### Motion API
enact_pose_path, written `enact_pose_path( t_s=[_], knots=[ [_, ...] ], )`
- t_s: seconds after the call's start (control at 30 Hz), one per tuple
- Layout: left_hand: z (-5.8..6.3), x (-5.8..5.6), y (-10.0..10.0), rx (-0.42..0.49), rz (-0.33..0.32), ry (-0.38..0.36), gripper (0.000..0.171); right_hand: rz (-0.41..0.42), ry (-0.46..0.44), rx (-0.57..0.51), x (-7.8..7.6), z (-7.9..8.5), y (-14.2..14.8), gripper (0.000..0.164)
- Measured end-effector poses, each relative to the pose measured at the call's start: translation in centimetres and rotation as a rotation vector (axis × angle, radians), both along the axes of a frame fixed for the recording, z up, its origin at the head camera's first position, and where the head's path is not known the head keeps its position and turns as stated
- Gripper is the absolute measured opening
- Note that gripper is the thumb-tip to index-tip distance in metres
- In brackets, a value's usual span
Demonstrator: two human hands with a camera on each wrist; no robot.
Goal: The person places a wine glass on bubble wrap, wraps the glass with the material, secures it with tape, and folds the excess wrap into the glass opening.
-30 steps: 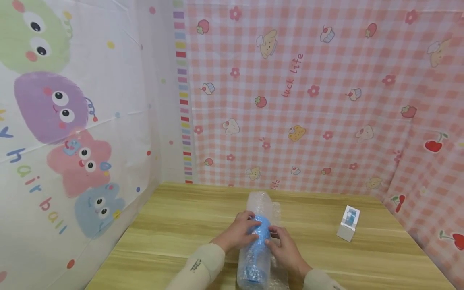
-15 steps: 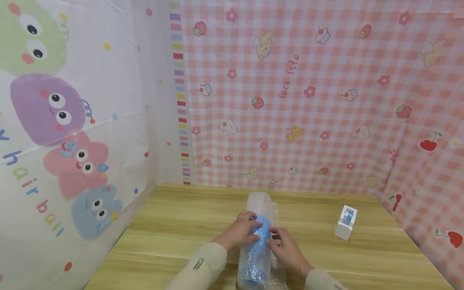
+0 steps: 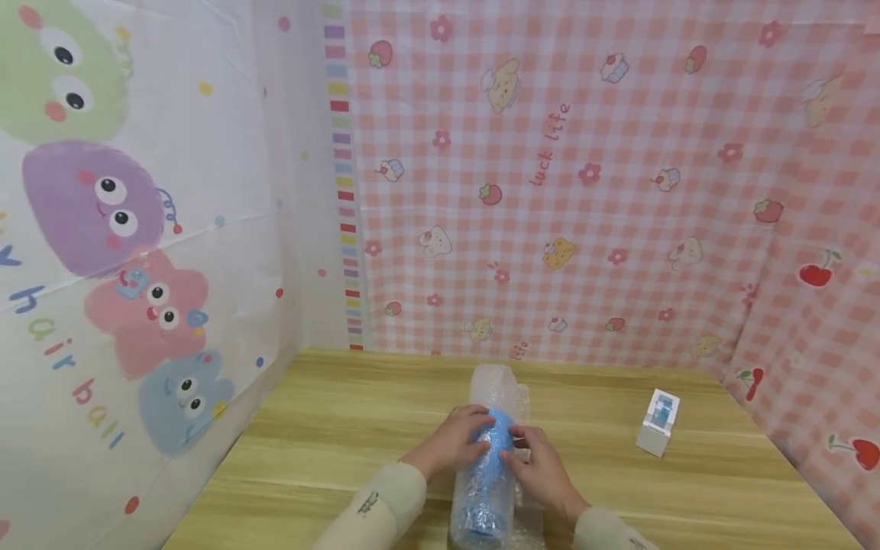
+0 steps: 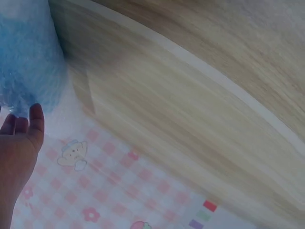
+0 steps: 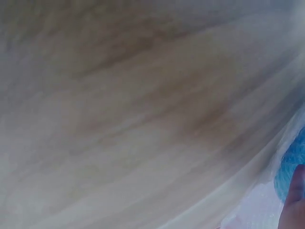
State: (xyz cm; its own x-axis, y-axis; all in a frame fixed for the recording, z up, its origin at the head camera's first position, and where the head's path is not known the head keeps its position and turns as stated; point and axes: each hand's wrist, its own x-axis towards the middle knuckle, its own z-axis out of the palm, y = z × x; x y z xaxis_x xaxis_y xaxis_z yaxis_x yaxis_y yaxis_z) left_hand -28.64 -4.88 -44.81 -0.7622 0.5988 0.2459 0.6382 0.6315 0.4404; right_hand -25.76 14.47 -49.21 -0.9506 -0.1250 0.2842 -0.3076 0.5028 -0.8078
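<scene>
A blue cylinder (image 3: 496, 454) lies lengthwise on the table inside a roll of clear bubble wrap (image 3: 491, 378). My left hand (image 3: 447, 443) holds the roll from the left, fingers and thumb bent over its top. From the right, my right hand (image 3: 543, 470) grips the same stretch with thumb and fingers. A flat flap of bubble wrap (image 3: 529, 523) reaches out under the right side. In the left wrist view, the fingers (image 4: 36, 119) touch the wrapped blue cylinder (image 4: 28, 62). Only a thumb or finger (image 5: 296, 186) and a bit of blue show in the right wrist view.
A small white box (image 3: 658, 422) with a blue picture or window stands at the right of the wood-grain table (image 3: 330, 428). Printed cloths hang behind the table (image 3: 584, 221) and along its left side (image 3: 227, 153).
Both hands stay on the wrapped cylinder, and their fingers have shifted only slightly. The head view has moved a little.
</scene>
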Motion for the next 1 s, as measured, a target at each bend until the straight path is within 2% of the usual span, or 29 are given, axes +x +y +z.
enact_pose_path(
  t_s=[0.23,0.53,0.67,0.8,1.0],
  knots=[
    [-0.35,0.02,-0.3,0.028,0.068,-0.062,0.036,0.012,0.004,0.012,0.22,0.11,-0.17,0.039],
    [-0.33,0.09,-0.85,0.093,0.029,-0.058,0.045,0.01,0.005,0.02,0.31,-0.05,-0.27,0.039],
    [-0.14,0.12,-0.84,0.071,0.025,-0.064,0.047,0.009,-0.028,0.007,0.39,-0.01,-0.3,0.04],
    [-0.16,0.03,-0.62,0.037,0.024,-0.043,0.046,0.011,-0.074,-0.005,0.5,-0.03,-0.29,0.04],
    [-0.06,-0.09,-0.16,-0.002,0.031,-0.016,0.046,0.014,-0.096,-0.044,0.56,-0.26,-0.22,0.04]
  ],
)
